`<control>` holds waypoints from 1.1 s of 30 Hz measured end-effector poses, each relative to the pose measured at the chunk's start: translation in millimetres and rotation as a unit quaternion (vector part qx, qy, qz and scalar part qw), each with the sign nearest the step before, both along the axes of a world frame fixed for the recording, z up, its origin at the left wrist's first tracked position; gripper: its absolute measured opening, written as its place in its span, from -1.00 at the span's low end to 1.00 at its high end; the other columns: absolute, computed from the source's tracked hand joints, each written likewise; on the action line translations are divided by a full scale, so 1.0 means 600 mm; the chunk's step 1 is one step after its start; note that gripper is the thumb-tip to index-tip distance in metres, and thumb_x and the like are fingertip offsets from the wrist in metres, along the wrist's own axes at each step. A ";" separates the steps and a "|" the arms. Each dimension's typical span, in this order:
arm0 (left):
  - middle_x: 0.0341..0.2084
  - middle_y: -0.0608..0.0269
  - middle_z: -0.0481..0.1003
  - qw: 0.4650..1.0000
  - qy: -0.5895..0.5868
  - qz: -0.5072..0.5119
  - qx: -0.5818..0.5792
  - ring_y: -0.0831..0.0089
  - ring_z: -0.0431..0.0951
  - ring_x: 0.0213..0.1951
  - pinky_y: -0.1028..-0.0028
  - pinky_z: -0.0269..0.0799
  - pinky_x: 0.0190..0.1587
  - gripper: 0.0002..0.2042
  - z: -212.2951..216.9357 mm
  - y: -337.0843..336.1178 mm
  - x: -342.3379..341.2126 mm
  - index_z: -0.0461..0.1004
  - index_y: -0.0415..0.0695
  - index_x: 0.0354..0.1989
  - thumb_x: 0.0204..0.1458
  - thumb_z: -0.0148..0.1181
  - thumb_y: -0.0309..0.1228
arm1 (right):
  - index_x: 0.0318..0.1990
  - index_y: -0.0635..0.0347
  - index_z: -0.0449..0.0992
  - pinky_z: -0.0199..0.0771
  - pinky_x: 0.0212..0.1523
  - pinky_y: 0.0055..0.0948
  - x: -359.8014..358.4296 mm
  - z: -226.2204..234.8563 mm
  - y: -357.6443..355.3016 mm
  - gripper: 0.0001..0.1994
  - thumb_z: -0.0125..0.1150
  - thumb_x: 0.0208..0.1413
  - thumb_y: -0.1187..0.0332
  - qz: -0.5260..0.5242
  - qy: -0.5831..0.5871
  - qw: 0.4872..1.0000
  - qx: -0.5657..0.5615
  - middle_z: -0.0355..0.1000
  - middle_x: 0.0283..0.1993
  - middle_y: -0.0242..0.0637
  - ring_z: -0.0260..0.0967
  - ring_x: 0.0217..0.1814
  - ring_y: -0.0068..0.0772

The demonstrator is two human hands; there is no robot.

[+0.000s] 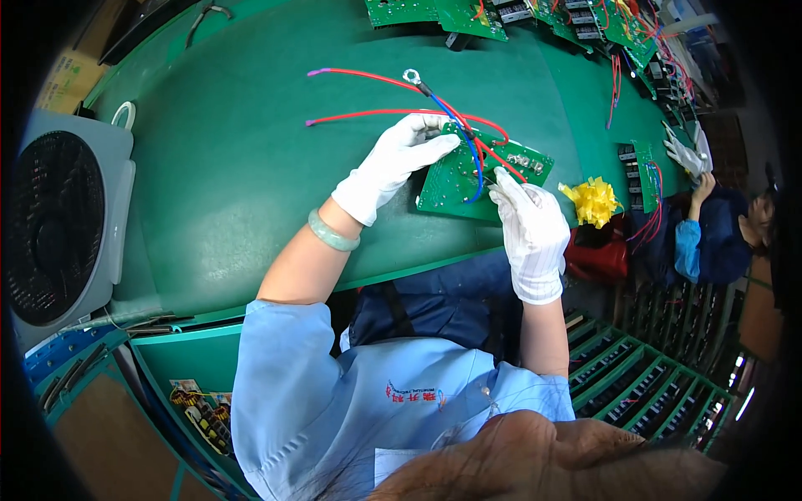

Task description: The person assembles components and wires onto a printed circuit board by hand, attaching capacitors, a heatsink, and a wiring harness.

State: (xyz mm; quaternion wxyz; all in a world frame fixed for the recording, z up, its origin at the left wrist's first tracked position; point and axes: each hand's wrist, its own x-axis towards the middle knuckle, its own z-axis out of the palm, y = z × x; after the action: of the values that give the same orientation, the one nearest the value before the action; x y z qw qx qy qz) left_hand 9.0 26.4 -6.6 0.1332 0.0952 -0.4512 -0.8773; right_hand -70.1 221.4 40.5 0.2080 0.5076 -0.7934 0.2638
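One circuit board (443,188), upper centre of the frame: my left grip (401,154) holds it; what my right grip (530,230) holds, I cannot tell.

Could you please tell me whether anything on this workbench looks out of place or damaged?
I see nothing spilled or plainly damaged. The crumpled yellow bundle of strips, right of the white-gloved right hand, stands out: a loose, bright tangle near the held green circuit board looks untidy, though it may belong there.
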 end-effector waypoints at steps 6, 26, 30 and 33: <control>-0.15 0.32 0.41 1.000 -0.008 -0.016 -0.024 0.55 0.38 -0.09 0.50 0.28 0.03 -0.73 0.002 -0.003 0.000 0.36 -0.19 -0.04 0.06 0.11 -0.54 | -0.13 0.07 0.57 0.45 -0.39 -0.45 -0.002 0.005 0.002 -0.64 0.34 -0.19 0.48 0.022 -0.046 0.999 0.011 0.48 -0.44 -0.32 0.43 -0.38 -0.32; -0.18 0.38 0.41 0.999 -0.008 -0.001 -0.031 0.61 0.37 -0.12 0.54 0.28 -0.01 -0.73 0.008 0.003 0.000 0.38 -0.18 -0.04 0.06 0.13 -0.50 | -0.18 0.19 0.56 0.46 -0.33 -0.48 0.007 0.001 0.003 -0.73 0.29 -0.12 0.53 -0.003 -0.146 0.989 -0.031 0.51 -0.43 -0.32 0.45 -0.37 -0.34; -0.19 0.38 0.42 0.999 -0.022 -0.015 -0.037 0.59 0.38 -0.11 0.55 0.27 0.00 -0.74 0.011 0.000 -0.001 0.38 -0.17 -0.06 0.05 0.14 -0.49 | -0.17 0.21 0.55 0.46 -0.32 -0.48 0.010 0.004 0.002 -0.73 0.29 -0.12 0.54 -0.001 -0.133 0.991 -0.018 0.51 -0.43 -0.31 0.45 -0.37 -0.34; -0.20 0.37 0.42 0.999 -0.016 -0.010 -0.036 0.59 0.38 -0.12 0.54 0.27 0.00 -0.74 0.010 0.001 -0.003 0.38 -0.17 -0.07 0.05 0.15 -0.49 | -0.17 0.21 0.55 0.45 -0.32 -0.48 0.011 0.006 0.001 -0.73 0.29 -0.12 0.55 0.006 -0.126 0.992 -0.022 0.51 -0.42 -0.29 0.45 -0.37 -0.34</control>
State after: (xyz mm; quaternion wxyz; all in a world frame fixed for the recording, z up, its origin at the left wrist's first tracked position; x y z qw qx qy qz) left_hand 7.5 26.8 -0.9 0.1202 0.1001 -0.4854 -0.8602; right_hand -63.5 221.8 44.2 0.1162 0.4701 -0.8045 0.3439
